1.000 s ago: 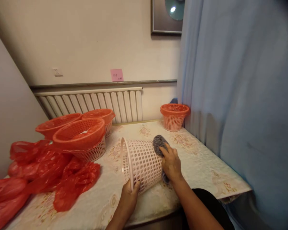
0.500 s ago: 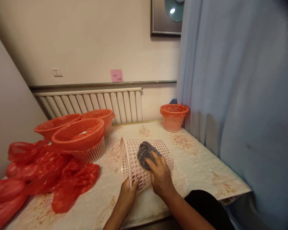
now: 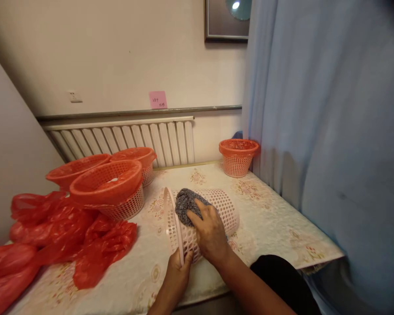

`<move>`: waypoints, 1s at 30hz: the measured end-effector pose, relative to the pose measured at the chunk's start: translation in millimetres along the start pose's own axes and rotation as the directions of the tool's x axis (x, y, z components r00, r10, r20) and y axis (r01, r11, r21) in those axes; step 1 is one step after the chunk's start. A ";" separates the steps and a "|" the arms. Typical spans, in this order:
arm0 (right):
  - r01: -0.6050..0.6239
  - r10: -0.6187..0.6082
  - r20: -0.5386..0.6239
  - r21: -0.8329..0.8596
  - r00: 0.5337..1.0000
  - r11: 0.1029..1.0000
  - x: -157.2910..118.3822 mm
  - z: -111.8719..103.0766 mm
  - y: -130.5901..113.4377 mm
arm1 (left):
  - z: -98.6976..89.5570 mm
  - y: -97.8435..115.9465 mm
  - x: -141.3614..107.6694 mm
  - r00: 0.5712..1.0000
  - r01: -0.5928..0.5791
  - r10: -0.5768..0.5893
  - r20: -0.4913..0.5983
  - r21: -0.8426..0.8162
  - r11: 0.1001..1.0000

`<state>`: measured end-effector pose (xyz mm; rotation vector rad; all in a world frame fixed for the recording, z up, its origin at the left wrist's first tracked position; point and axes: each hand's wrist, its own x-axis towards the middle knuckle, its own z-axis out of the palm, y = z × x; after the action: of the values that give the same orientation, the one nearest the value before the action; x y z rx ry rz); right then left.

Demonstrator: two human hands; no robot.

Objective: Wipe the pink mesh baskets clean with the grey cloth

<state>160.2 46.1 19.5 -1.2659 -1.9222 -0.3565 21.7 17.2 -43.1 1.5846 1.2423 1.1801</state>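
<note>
A pale pink perforated plastic basket (image 3: 221, 205) lies on its side on the table, its open rim facing left. My left hand (image 3: 180, 269) grips the rim at its near lower edge, with the thumb on the outside. In my right hand (image 3: 212, 232) is a dark grey cloth (image 3: 188, 205), pressed against the basket's upper side close to the rim. The fingers of that hand rest on top of the cloth, and part of the basket wall is hidden beneath it.
Left on the flowered tablecloth (image 3: 144, 258) stand several baskets lined with red bags, such as this one (image 3: 126, 205). Crumpled red plastic bags (image 3: 101, 245) lie before them. Another lined basket (image 3: 237, 166) stands at the back right, beside a blue curtain (image 3: 289, 109).
My right hand has slid the cloth leftward along the basket, toward its rim. The left hand still holds the rim; the view has shifted slightly.
</note>
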 end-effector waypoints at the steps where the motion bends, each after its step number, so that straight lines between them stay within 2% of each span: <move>1: -0.014 0.014 0.000 -0.006 1.000 1.000 1.1 1.1 5.6 | 0.3 -1.8 -1.7 1.000 0.014 -0.014 -0.007 0.010 1.000; 6: -0.180 0.178 -0.026 -0.094 0.984 0.979 -1.4 7.6 58.3 | -0.6 -4.6 -2.7 0.997 0.069 -0.067 -0.047 0.029 0.997; 10: -0.396 0.389 -0.074 -0.197 0.918 0.897 -10.9 11.4 109.0 | -0.6 -2.8 0.8 0.996 0.069 -0.068 -0.058 0.023 0.997; 12: -0.468 0.456 -0.106 -0.209 0.884 0.858 -15.4 12.3 123.1 | -0.9 -3.6 1.6 0.995 0.087 -0.086 -0.060 0.016 0.996; 14: -0.500 0.486 -0.118 -0.203 0.866 0.842 -17.7 12.9 126.1 | -1.9 -5.6 2.0 0.994 0.096 -0.096 -0.048 0.015 0.995; 17: -0.460 0.449 -0.098 -0.192 0.888 0.867 -16.8 13.3 112.6 | -4.0 -9.3 3.8 0.996 0.089 -0.089 -0.024 0.023 0.996; 20: -0.365 0.357 -0.076 -0.147 0.931 0.919 -15.4 12.6 85.3 | -4.5 -10.6 7.0 0.997 0.078 -0.078 -0.012 0.014 0.997; 25: -0.100 0.102 -0.048 0.036 0.994 0.994 -24.1 7.1 25.1 | -1.5 -4.1 9.7 0.997 0.075 -0.075 -0.016 -0.019 0.997; 28: 0.045 -0.041 -0.038 0.109 0.998 0.993 -29.6 3.5 -2.2 | -0.2 0.3 8.5 0.999 0.032 -0.033 -0.010 -0.032 0.999; 30: 0.076 -0.072 -0.035 0.130 0.997 0.989 -28.6 3.1 -7.1 | 0.0 0.5 7.3 1.000 0.020 -0.020 -0.009 -0.028 0.999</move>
<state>158.0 26.2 -2.4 -1.1008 -1.9370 -0.2809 22.5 24.2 -41.2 1.5446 1.2398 1.1885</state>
